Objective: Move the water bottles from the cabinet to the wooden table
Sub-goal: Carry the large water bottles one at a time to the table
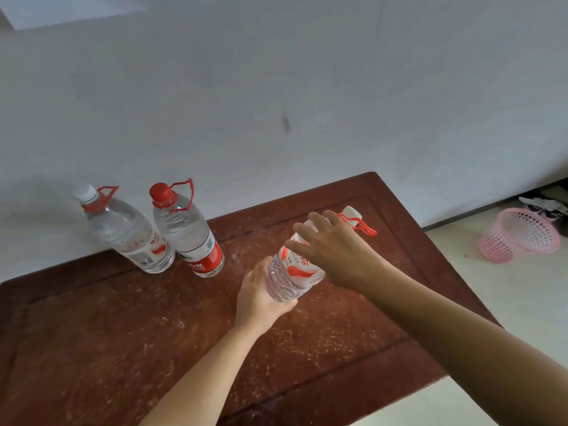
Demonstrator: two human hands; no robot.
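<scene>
Two large clear water bottles stand at the back left of the wooden table: one with a white cap, and beside it one with a red cap and red label. Both have red carry handles. A third bottle with a white cap and red handle is tilted over the table's middle. My left hand cups its base from below. My right hand grips its upper body. Whether its base touches the table is unclear.
The table stands against a pale wall. To the right lies a light tiled floor with a pink mesh basket tipped on its side and dark clutter behind it. The cabinet is out of view.
</scene>
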